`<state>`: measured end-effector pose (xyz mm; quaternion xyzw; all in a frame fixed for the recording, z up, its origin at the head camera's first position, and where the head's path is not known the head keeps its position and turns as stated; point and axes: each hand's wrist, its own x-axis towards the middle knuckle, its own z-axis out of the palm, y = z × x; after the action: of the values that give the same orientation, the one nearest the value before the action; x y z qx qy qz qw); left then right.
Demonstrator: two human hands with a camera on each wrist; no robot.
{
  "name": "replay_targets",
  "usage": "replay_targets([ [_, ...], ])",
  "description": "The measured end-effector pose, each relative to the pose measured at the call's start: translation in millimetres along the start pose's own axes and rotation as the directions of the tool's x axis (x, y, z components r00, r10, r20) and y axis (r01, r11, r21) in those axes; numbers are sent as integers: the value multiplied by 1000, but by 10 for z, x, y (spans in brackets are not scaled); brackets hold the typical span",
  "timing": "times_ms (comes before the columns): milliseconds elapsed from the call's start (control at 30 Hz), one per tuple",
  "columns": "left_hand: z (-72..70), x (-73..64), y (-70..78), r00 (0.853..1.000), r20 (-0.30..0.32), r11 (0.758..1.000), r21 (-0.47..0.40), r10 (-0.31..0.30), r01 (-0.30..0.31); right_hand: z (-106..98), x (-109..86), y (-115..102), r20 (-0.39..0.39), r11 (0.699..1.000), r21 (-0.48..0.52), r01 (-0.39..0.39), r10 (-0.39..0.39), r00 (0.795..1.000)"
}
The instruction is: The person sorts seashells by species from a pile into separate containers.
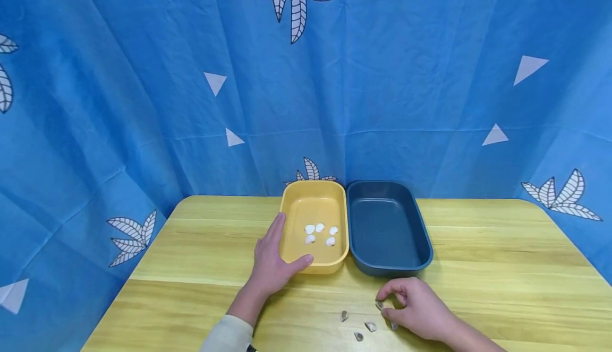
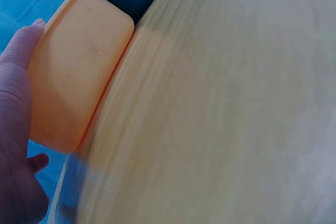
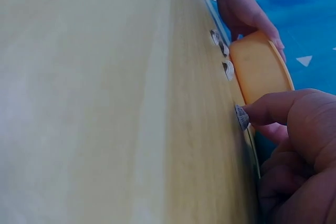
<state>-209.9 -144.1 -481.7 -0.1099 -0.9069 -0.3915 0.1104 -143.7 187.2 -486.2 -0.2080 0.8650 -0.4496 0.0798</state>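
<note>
My left hand (image 1: 273, 264) rests at the near left corner of the yellow tray (image 1: 313, 268), fingers extended along its left side and thumb on the near rim. Several small white shells (image 1: 310, 229) lie inside that tray. On the table in front of the trays, my right hand (image 1: 421, 309) pinches a small grey-brown striped shell (image 3: 242, 117) between index finger and thumb, close to the tabletop. Another dark shell (image 1: 394, 326) lies partly hidden beneath this hand. To its left are 3 more dark shells, one of them (image 1: 370, 326) nearest the hand.
A dark blue tray (image 1: 427, 256) with nothing in it stands against the right side of the yellow one. Both sit at the back of the wooden table (image 1: 483, 267), just before a blue patterned curtain (image 1: 406, 76).
</note>
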Motion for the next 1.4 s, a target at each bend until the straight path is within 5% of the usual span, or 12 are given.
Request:
replay_targets([
  [1400,22,11,-15,1000,-11,1000,8,1,-1,10,41,53,-5,998,-64,-4,4,1000],
])
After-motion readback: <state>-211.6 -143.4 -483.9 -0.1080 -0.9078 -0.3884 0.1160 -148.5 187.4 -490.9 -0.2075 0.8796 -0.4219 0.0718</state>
